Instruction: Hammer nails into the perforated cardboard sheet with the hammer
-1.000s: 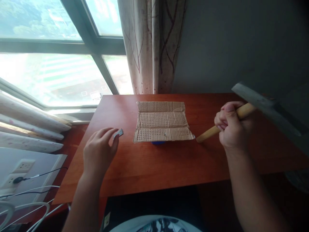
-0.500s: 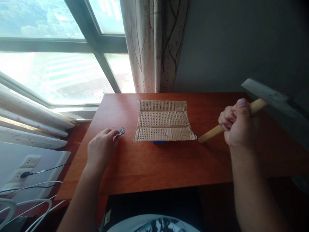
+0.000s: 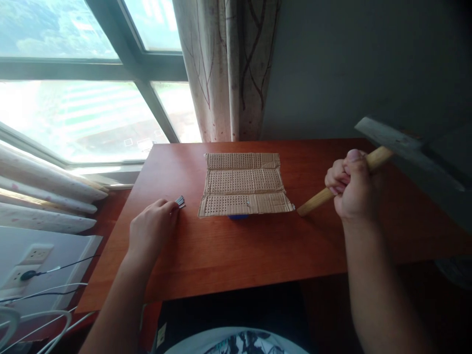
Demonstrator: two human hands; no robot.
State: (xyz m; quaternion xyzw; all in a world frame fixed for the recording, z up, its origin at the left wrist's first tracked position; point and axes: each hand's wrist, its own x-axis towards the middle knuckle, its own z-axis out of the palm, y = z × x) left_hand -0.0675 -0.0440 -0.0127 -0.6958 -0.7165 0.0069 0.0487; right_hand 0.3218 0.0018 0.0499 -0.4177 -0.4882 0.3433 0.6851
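My right hand is wrapped round the wooden handle of a hammer. It holds the hammer raised to the right of the cardboard, its metal head beyond my fist and the handle's butt toward the cardboard corner. At the table's left side, my left hand pinches several thin metal nails, whose ends stick out past the fingertips. Between the hands lies a creased piece of cardboard with rows of small holes. A tiny upright object, possibly a nail, shows in its near strip. Something blue peeks from under the near edge.
The reddish wooden table runs back to the wall. A window and curtains stand at the left and back. Low on the left are wall sockets and white cables.
The whole view has shifted slightly, so everything sits a little further left. The nails in my left hand fan out at a different angle. The hammer stays raised in my right hand.
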